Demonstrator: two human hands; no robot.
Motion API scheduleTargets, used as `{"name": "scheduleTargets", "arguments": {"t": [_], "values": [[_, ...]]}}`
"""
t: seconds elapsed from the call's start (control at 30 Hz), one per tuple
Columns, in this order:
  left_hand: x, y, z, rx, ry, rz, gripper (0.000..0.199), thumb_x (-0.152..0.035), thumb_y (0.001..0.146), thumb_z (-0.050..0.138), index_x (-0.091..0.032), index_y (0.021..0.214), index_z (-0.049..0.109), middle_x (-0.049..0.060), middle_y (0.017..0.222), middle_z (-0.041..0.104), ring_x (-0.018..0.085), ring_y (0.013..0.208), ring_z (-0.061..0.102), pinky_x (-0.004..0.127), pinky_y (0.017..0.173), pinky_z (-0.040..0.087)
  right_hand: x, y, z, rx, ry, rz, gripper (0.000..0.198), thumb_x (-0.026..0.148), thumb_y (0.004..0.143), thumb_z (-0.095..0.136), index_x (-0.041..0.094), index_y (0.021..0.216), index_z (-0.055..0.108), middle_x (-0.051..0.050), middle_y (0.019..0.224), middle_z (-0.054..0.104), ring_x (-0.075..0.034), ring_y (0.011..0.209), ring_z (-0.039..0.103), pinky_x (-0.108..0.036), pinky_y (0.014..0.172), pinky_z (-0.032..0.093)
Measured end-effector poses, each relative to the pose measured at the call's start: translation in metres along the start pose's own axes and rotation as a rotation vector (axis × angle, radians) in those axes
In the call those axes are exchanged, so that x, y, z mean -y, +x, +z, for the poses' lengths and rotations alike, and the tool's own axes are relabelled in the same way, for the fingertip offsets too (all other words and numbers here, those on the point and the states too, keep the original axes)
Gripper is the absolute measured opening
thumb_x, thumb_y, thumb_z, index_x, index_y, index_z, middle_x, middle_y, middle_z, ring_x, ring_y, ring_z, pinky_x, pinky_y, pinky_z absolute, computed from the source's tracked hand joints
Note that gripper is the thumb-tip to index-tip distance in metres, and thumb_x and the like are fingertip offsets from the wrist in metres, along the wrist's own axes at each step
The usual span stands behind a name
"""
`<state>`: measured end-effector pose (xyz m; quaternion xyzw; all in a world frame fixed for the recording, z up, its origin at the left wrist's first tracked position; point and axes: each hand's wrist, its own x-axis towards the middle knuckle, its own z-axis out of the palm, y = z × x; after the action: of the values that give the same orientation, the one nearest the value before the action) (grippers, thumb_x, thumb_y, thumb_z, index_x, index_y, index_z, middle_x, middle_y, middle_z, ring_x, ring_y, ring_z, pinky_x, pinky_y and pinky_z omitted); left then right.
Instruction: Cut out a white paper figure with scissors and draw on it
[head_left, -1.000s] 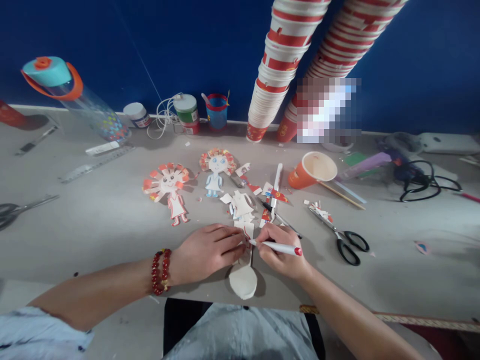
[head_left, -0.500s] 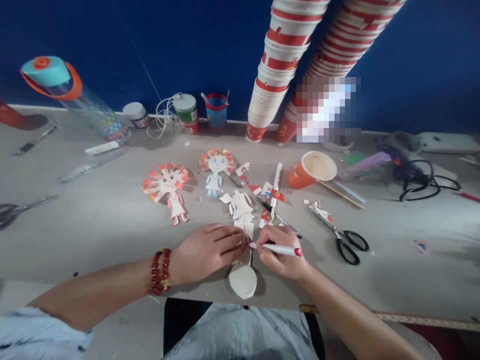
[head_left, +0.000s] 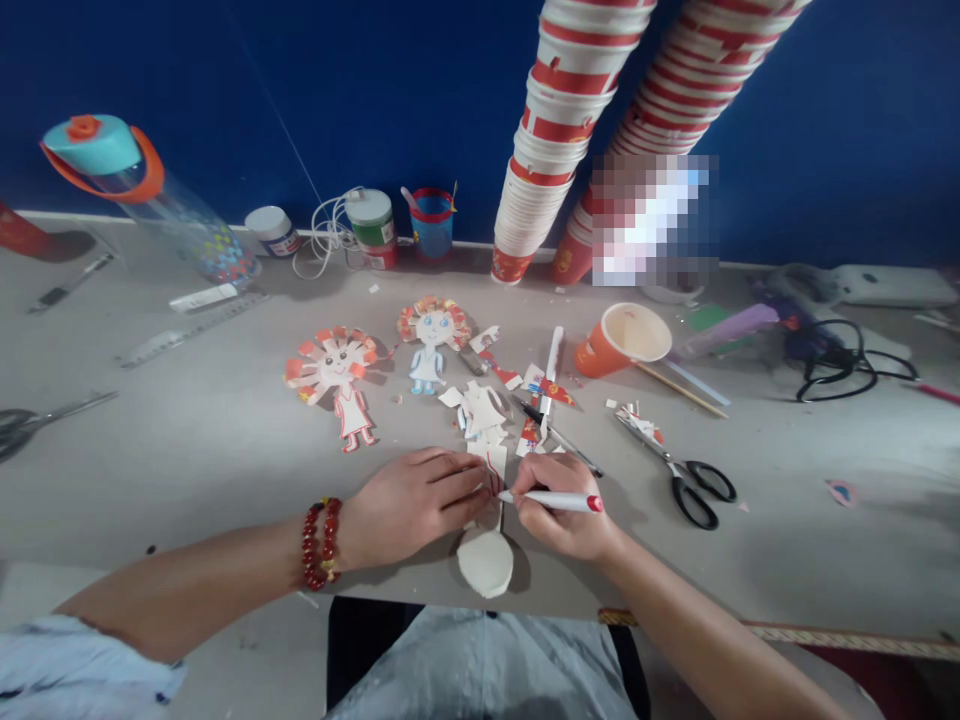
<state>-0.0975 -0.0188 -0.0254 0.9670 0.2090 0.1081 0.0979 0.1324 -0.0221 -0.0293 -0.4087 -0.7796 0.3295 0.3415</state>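
Observation:
A white marker (head_left: 559, 500) with a red end is pinched in my right hand (head_left: 559, 505), its tip on a white paper piece (head_left: 493, 463) that bears red drawn lines. My left hand (head_left: 420, 505) lies flat with fingers stretched over the left side of this paper. Nearest me, a round white paper disc (head_left: 486, 562) joins or touches the paper's lower end; my fingers partly hide that spot. Paper scraps (head_left: 481, 412) lie just beyond. Farther off are two paper dolls, one outlined in red (head_left: 351, 410) and one in blue (head_left: 427, 365).
Black-handled scissors (head_left: 694, 490) lie to the right, behind them an orange paper cup (head_left: 622, 340). Tall cup stacks (head_left: 551, 150) stand at the blue wall. A clear bottle (head_left: 180, 215) is at the back left, with more scissors (head_left: 52, 420) at the left edge.
The marker tip has shifted very slightly on the paper and the red line beside it looks a little fuller. My left hand has stayed in place.

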Motion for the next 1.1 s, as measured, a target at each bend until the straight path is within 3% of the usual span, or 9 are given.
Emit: {"name": "scheduleTargets", "arguments": {"t": [0.3,1.1], "values": [[0.0004,-0.0018,0.0027,-0.036,0.009,-0.010,0.033,-0.018,0.094,0.049,-0.019,0.127,0.055,0.009,0.128,0.061,0.021,0.125,0.050,0.038,0.100,0.046,0.0022,0.0005,-0.0008,-0.066,0.028,0.073,0.012,0.011,0.068,0.046,0.022,0.066,0.052,0.003,0.053,0.055,-0.011,0.044,0.048,-0.022,0.046,0.038],[-0.0001,0.0016,-0.0012,-0.036,0.037,-0.019,0.025,-0.020,0.095,0.049,-0.019,0.116,0.062,0.007,0.126,0.063,0.023,0.119,0.054,0.039,0.096,0.048,0.0009,0.0024,0.0031,-0.060,-0.041,0.052,0.012,0.011,0.067,0.047,0.021,0.064,0.051,0.004,0.051,0.052,-0.011,0.043,0.046,-0.021,0.047,0.036]]}}
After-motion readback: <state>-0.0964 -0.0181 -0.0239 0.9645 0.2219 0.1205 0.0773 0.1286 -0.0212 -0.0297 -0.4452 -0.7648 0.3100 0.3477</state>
